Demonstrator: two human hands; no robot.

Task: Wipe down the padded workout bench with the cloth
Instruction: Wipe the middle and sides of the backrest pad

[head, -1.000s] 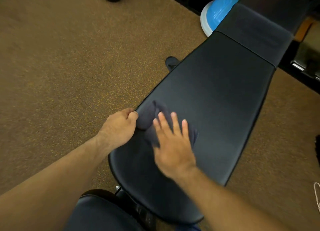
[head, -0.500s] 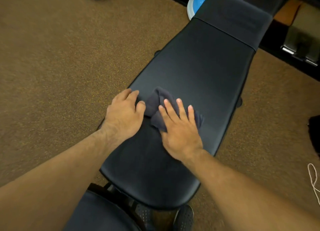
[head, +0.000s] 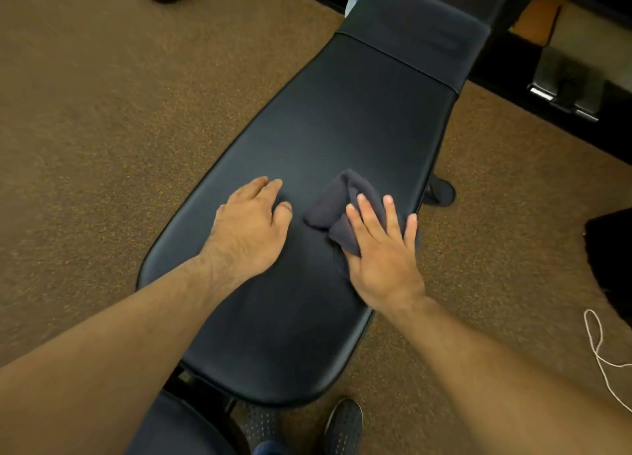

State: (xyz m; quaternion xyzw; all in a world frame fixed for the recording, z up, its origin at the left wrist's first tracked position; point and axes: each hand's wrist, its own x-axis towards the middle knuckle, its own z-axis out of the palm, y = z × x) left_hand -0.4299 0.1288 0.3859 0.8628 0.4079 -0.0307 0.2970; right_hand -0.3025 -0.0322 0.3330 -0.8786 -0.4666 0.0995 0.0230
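The black padded bench (head: 342, 119) runs from the lower middle up to the upper right. A bunched dark grey cloth (head: 337, 201) lies on the pad near its right edge. My right hand (head: 383, 249) presses flat on the near part of the cloth, fingers spread. My left hand (head: 249, 229) rests palm down on the bare pad just left of the cloth, apart from it, fingers slightly curled and holding nothing.
Brown speckled carpet (head: 102, 112) surrounds the bench. A second dark pad (head: 410, 30) continues at the far end. A white cord (head: 602, 352) lies on the floor at right, beside a dark object (head: 612, 266). My shoe (head: 343, 424) shows below the bench end.
My right hand has slid the cloth across the pad from the left side to the right edge. My left hand let go of the bench edge and now lies flat on the pad.
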